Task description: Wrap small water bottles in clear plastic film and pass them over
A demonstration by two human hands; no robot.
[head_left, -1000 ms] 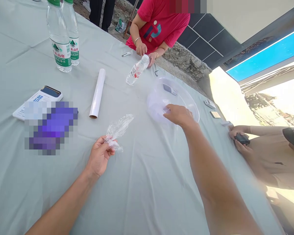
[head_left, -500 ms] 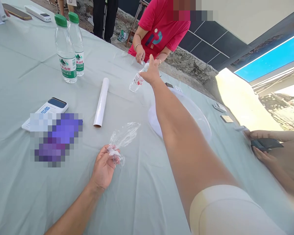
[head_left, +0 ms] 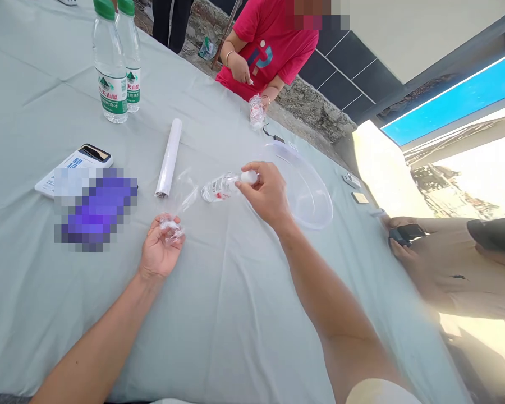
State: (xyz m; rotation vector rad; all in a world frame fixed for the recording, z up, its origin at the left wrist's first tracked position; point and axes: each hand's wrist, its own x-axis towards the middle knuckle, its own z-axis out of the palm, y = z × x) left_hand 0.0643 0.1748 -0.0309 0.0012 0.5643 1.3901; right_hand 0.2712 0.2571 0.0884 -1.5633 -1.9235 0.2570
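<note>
Bottle [head_left: 219, 187]: pinched at white cap [head_left: 249, 177] by right hand [head_left: 267, 191]; base leftward along long axis, near crumpled film [head_left: 171, 230] in curled left hand [head_left: 162, 247]. Contact with tablecloth [head_left: 202, 336]: cannot tell.

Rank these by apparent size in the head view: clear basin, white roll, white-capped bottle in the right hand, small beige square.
1. Clear basin, partly hidden by the right hand
2. White roll and white-capped bottle: too alike to rank
3. Beige square, though it lies farther off
</note>
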